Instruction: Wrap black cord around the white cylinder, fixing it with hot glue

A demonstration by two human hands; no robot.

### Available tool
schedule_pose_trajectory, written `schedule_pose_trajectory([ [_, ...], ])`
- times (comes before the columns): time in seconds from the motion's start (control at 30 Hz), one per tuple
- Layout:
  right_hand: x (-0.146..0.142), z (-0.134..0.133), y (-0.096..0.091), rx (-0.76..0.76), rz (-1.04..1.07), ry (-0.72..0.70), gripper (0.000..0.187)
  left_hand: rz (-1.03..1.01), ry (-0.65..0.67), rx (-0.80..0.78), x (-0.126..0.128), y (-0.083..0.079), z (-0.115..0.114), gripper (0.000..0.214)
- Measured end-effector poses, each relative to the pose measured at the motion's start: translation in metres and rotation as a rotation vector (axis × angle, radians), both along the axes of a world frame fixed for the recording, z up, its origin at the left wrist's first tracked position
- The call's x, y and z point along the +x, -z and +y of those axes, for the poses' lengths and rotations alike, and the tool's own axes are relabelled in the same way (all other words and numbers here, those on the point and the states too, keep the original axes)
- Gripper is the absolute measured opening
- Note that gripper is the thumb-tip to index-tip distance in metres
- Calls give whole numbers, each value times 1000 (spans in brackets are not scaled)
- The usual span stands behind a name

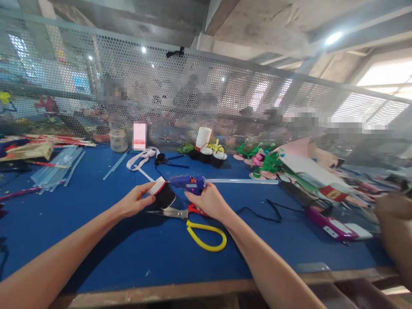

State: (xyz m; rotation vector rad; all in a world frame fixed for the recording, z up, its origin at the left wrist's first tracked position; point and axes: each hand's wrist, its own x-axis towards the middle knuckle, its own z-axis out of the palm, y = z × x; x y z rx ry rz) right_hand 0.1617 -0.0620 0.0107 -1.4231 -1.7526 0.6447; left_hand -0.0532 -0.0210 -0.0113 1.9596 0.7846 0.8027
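Tilted on its side, a small black cup with a white rim (165, 196) is gripped by my left hand (139, 198) near the middle of the table. My right hand (206, 201) is closed around a blue glue gun (188, 183), whose nozzle points left at the cup's rim. From the gun's back end a long clear glue stick (241, 181) sticks out to the right. Beneath my right hand lie open scissors (207, 236) with one yellow and one red handle, their blades under the cup. The gun's trigger is hidden by my fingers.
Loose glue sticks (56, 167) lie at the left. White ribbon (141, 159), a glass jar (118, 140), a lit phone (139, 135) and small black-and-white buckets (219, 159) stand along the mesh. Green craft pieces (272, 162) and a purple device (331, 224) lie right, beside another person's arm (397, 227).
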Motion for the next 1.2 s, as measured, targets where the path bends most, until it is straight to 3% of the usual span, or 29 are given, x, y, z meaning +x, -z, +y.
schedule_pose_trajectory([
  [0.6,-2,-7,-3,-19,35,-35,19,-14,-12,-22,1,0,-1,39],
  [0.8,-8,-13,-6,-96,41,-14,17,10,-6,-15,1,0,-1,41],
  [1.2,-10,-15,-2,125,-84,11,12,48,-32,21,2,-1,-2,38],
])
